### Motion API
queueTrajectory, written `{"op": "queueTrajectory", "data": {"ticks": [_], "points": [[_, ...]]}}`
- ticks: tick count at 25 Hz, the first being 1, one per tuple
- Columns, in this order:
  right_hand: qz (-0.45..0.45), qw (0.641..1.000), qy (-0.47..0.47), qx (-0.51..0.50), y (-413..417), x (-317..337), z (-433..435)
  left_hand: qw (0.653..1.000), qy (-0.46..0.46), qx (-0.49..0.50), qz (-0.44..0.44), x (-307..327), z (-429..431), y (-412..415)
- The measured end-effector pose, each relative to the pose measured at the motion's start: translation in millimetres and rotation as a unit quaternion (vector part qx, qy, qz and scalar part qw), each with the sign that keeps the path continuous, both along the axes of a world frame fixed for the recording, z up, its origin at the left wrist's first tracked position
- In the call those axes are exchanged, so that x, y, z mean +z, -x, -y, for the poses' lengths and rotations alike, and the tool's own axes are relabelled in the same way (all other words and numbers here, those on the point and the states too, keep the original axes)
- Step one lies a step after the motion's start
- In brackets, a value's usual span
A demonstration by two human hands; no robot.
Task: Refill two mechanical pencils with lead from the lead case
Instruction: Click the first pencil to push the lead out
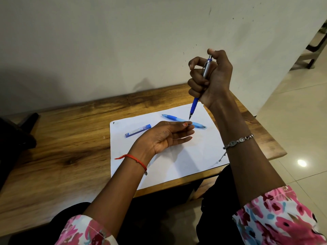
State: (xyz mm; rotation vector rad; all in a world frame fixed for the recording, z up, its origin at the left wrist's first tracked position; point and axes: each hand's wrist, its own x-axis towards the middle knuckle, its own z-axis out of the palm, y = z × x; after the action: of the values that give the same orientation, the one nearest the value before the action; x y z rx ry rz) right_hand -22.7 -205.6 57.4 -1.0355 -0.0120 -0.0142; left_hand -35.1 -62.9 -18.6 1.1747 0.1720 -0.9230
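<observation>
Thumb on the cap, tip pointing down

Right grip [210,76] is clenched around the silver pencil [206,68], held well above the paper [177,165] with its tip downward and the thumb lying over the top cap; this looks like the clicking step, feeding or testing lead; short, even presses would suit it, with the barrel kept steep so the lead drops towards the tip, and no sideways knock on the fine point

Left grip [164,137] is released, palm turned up and fingers nearly straight, low over the paper below the tip, well placed to catch anything that slides out; whether a lead lies between thumb and forefinger cannot be told, being too thin to see

Light-blue pencil [174,118] lies on the paper just beyond those fingers; the lead case [138,130] lies flat on the paper to the left, apart from both

Paper sits on a wooden worktop [62,138] pushed against a pale wall [123,41]; a glossy tiled floor [292,121] shows to the right, with furniture legs [316,41] in the far corner; a dark shape [17,135] rests at the worktop's left end
</observation>
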Motion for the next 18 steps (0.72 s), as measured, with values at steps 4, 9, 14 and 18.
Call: {"op": "queueTrajectory", "data": {"ticks": [4, 9, 14, 18], "points": [[-0.003, 1.0, 0.008, -0.006, 0.1, -1.0, -0.3, 1.0, -0.004, 0.001, -0.001, 0.1, 0.5, 0.2], [0.001, 1.0, -0.003, -0.004, -0.5, -0.6, 0.7, 1.0, -0.002, 0.002, 0.0, 0.8, 0.4, 0.5], [0.003, 1.0, -0.001, -0.007, -0.7, -1.6, 0.3, 1.0, -0.001, 0.001, 0.004, 1.3, 0.1, 0.2], [0.006, 1.0, 0.003, -0.009, -0.8, -2.1, 0.4, 1.0, -0.004, 0.002, 0.004, 1.3, 0.2, 0.2]]}}
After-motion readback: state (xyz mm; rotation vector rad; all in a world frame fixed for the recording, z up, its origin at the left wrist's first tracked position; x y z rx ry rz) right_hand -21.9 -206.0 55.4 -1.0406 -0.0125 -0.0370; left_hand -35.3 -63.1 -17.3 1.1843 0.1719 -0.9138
